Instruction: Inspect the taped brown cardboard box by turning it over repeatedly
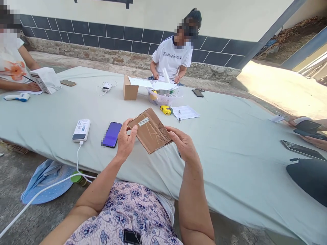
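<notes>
I hold a flat cardboard piece (150, 131) in front of me, above the near edge of the bench (230, 143), and it does not touch the cloth. My left hand (125, 141) is closed on its left side, with the thumb lying on the brown face and the fingers behind. My right hand (182, 143) grips the right side in the same manner. The piece is tilted, with its far corner higher, and a small patch of tape (143, 121) sits near its upper left part. The right part of the face looks torn or scratched.

As I judge it, the step in hand is only holding and looking at this piece. I see no fold begun and no tool at it. Any further handling calls for a firm grip by both thumbs, because the sheet is thin and can bend at the torn part.

On the bench just beyond my left hand lies a phone (111, 134), and to its left a power bank (81, 130) with a white cable (78, 160) hanging over the near edge. Further in, toward the middle, are a yellow tape measure (166, 110) and a paper sheet (186, 112). Another person (173, 56) sits at the far edge.
</notes>
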Motion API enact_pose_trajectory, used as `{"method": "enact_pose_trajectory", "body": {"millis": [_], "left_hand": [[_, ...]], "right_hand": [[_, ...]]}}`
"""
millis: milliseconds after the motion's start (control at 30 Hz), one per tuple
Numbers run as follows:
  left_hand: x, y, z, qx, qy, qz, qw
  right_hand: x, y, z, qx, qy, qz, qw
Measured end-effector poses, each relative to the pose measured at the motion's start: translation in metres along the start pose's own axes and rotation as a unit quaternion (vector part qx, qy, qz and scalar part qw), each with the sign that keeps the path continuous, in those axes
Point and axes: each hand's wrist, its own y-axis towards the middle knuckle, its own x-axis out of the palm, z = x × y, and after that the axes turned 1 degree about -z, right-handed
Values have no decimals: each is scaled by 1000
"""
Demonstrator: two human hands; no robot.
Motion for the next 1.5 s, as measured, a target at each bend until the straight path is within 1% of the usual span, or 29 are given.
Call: {"method": "enact_pose_trajectory", "body": {"millis": [167, 233, 333, 400, 500, 567, 633, 667, 733, 767, 833, 933, 1000, 1067, 1200, 1400, 1500], "left_hand": [[0, 1, -2, -20, 2, 26, 999], [-1, 1, 2, -28, 5, 36, 999], [-4, -1, 11, -28, 35, 37, 998], [-5, -4, 18, -22, 72, 17, 997], [-6, -9, 25, -13, 140, -52, 989], [-5, -10, 26, -14, 176, -102, 979], [-3, -10, 24, -20, 192, -132, 972], [-3, -10, 22, -18, 189, -135, 972], [-1, -8, 17, 6, 155, -136, 978], [0, -7, 15, 24, 125, -141, 982], [2, -6, 12, 40, 52, -173, 983], [5, -6, 11, 7, -21, -221, 975], [7, -7, 12, -12, -29, -229, 973], [8, -8, 13, -17, -25, -229, 973], [9, -9, 13, -16, -26, -218, 976], [10, -10, 11, -11, -24, -213, 977], [11, -11, 10, -10, -30, -207, 978]], "right_hand": [[7, -2, 21, -73, 19, 10, 997], [13, -1, 29, -79, 21, 23, 996], [25, 0, 38, -77, 34, 67, 994], [28, -1, 39, -84, 43, 100, 990], [24, -5, 34, -86, 25, 144, 986], [17, -9, 28, -77, 7, 149, 986], [10, -11, 21, -60, -9, 136, 989], [8, -11, 17, -48, -14, 127, 991], [6, -9, 11, -23, -23, 117, 993], [6, -8, 9, -13, -28, 118, 993], [9, -6, 4, -2, -43, 135, 990], [14, -3, -2, 1, -59, 158, 986], [16, -3, -4, 0, -59, 160, 985], [17, -3, -5, -5, -63, 161, 985], [17, -2, -5, -14, -72, 161, 984], [17, -3, -2, 3, -42, 161, 986], [17, -2, -4, 7, -56, 168, 984]]}}
